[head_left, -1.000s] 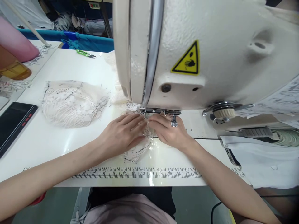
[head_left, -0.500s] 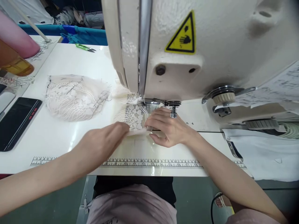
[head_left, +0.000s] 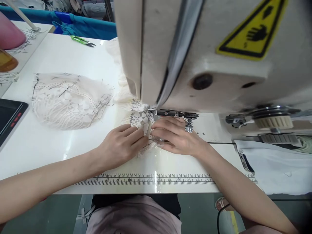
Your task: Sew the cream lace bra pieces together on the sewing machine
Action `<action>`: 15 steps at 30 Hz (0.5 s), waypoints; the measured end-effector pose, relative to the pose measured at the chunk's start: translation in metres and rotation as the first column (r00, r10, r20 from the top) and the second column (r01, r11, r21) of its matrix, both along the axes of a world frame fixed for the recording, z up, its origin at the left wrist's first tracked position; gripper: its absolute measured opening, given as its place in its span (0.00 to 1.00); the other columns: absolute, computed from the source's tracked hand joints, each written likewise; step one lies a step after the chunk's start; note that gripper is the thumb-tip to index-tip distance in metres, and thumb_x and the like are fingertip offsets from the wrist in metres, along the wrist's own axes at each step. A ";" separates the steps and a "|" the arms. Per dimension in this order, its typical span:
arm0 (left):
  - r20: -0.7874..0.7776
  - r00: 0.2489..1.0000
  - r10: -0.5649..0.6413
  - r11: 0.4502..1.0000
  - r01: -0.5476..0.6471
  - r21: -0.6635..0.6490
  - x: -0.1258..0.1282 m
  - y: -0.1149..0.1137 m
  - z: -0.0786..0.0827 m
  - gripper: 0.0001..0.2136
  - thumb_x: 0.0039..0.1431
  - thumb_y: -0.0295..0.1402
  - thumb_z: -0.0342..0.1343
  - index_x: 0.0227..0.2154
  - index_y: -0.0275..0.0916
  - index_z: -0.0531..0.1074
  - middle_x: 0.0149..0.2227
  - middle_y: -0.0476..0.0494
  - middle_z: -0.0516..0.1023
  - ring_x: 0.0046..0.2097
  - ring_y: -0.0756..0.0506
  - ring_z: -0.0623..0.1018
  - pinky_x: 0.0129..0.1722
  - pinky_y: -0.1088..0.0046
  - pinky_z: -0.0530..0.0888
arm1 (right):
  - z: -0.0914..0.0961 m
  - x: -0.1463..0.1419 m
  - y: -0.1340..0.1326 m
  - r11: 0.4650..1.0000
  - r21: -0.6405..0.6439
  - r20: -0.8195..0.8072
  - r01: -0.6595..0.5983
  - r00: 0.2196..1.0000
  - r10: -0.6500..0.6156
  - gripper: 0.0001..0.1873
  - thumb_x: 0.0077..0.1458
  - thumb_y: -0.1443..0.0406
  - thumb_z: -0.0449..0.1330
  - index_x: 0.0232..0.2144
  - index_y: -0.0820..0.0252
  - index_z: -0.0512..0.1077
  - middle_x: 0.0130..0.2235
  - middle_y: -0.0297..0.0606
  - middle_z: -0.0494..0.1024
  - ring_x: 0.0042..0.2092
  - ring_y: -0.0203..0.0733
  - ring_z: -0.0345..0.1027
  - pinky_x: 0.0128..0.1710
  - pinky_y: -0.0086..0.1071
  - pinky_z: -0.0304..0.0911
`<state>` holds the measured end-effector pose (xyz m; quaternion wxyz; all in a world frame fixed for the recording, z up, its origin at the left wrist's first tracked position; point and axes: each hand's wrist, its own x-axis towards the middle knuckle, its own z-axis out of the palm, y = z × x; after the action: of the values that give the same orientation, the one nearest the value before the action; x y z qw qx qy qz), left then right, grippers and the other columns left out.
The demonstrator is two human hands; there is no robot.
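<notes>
Lace (head_left: 139, 119) in L hand (head_left: 123, 143), under R hand (head_left: 179, 135); ruler (head_left: 156, 179) nos. 7–18 legible.

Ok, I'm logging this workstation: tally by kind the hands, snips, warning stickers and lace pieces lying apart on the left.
Left hand plus right hand: 2
Green snips: 1
Yellow warning sticker: 1
Lace piece apart on the left: 1
Total: 5
</notes>
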<state>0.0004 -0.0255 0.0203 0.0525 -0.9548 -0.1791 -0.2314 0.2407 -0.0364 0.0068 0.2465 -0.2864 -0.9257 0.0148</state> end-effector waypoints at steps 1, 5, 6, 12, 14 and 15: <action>0.008 1.000 0.007 1.000 -0.007 0.000 -0.001 0.000 0.000 0.06 0.63 0.22 0.52 0.32 0.36 0.71 0.25 0.49 0.71 0.25 0.49 0.67 0.24 0.70 0.62 | 0.000 0.000 0.000 1.000 0.015 0.000 0.005 1.000 -0.005 0.08 0.62 0.65 0.56 0.43 0.57 0.72 0.49 0.36 0.78 0.51 0.41 0.70 0.48 0.38 0.69; -0.003 0.999 0.051 0.995 -0.050 0.086 -0.001 0.000 0.001 0.06 0.61 0.22 0.55 0.29 0.37 0.71 0.23 0.51 0.71 0.25 0.50 0.68 0.24 0.69 0.61 | 0.002 -0.001 0.001 0.999 0.042 -0.049 -0.035 0.998 0.037 0.06 0.61 0.70 0.58 0.38 0.57 0.74 0.43 0.31 0.82 0.49 0.36 0.74 0.53 0.37 0.69; -0.005 0.999 0.052 0.991 -0.051 0.121 -0.001 0.000 0.001 0.06 0.61 0.22 0.55 0.30 0.38 0.72 0.25 0.51 0.73 0.27 0.49 0.71 0.26 0.69 0.64 | 0.003 -0.002 0.002 0.998 0.038 -0.073 -0.054 0.996 0.057 0.05 0.60 0.70 0.59 0.38 0.57 0.74 0.41 0.31 0.82 0.47 0.35 0.75 0.55 0.38 0.69; 0.030 0.999 -0.020 0.999 0.019 0.035 -0.001 0.001 -0.007 0.11 0.62 0.21 0.50 0.43 0.34 0.74 0.50 0.39 0.79 0.54 0.41 0.77 0.51 0.64 0.77 | 0.007 -0.004 0.003 1.000 0.002 -0.129 -0.023 0.991 0.024 0.05 0.61 0.69 0.59 0.37 0.58 0.75 0.38 0.31 0.83 0.43 0.33 0.77 0.54 0.33 0.72; 0.032 0.999 -0.015 1.000 0.015 0.009 -0.002 0.000 -0.009 0.12 0.62 0.20 0.48 0.46 0.32 0.73 0.50 0.38 0.79 0.54 0.42 0.77 0.50 0.67 0.79 | 0.008 -0.004 0.002 1.000 0.005 -0.130 -0.008 0.991 0.009 0.06 0.61 0.70 0.58 0.37 0.58 0.75 0.38 0.32 0.83 0.44 0.33 0.77 0.53 0.32 0.72; 0.031 0.999 -0.009 1.000 0.008 0.011 -0.001 0.000 -0.009 0.12 0.62 0.20 0.48 0.46 0.32 0.73 0.50 0.38 0.79 0.54 0.42 0.78 0.49 0.67 0.79 | 0.007 -0.005 0.002 1.000 0.013 -0.136 -0.009 0.991 0.011 0.05 0.61 0.70 0.59 0.37 0.58 0.75 0.38 0.32 0.83 0.43 0.33 0.77 0.53 0.32 0.72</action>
<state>-0.0011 -0.0255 0.0110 0.0538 -0.9515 -0.1746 -0.2474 0.2357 -0.0340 0.0138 0.3107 -0.2787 -0.9082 0.0300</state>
